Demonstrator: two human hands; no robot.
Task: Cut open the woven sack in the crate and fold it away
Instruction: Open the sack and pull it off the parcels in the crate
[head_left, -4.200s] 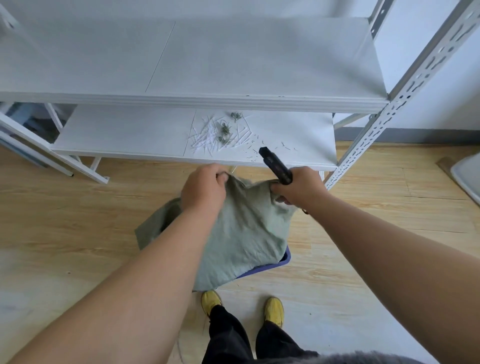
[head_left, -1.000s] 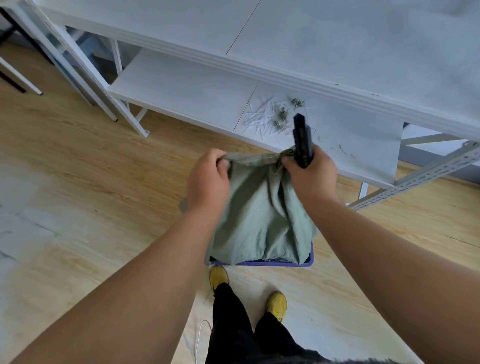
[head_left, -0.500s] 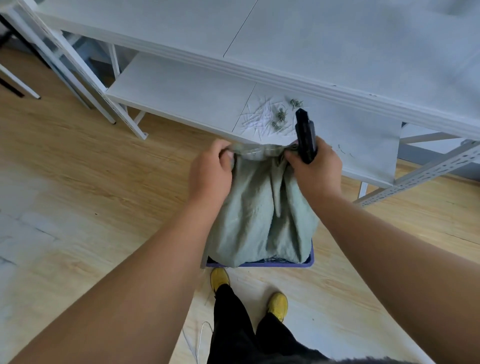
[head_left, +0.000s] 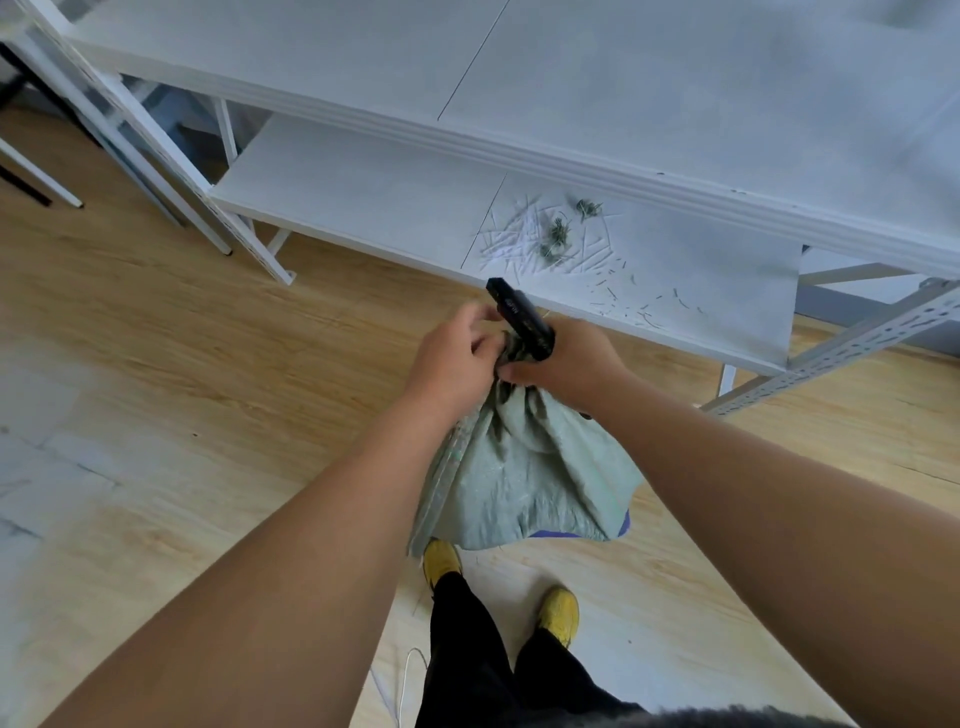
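A pale green woven sack (head_left: 524, 478) hangs bunched from both my hands, draped over a blue crate (head_left: 623, 522) that shows only as a thin edge beneath it. My left hand (head_left: 452, 358) holds the gathered top of the sack. My right hand (head_left: 566, 361) grips the same bunched top together with a black utility knife (head_left: 519, 317), whose body sticks up and away from me. The two hands are touching at the sack's neck.
A white metal shelf rack (head_left: 415, 208) stands just ahead, its lower board strewn with cut white strips and green thread tufts (head_left: 556, 239). My yellow shoes (head_left: 558, 613) stand on the wooden floor below the crate. A white cord (head_left: 405, 680) lies by my feet.
My hands have come together, gathering the sack's spread top edge into one tight bunch. The knife has tilted over to the left.
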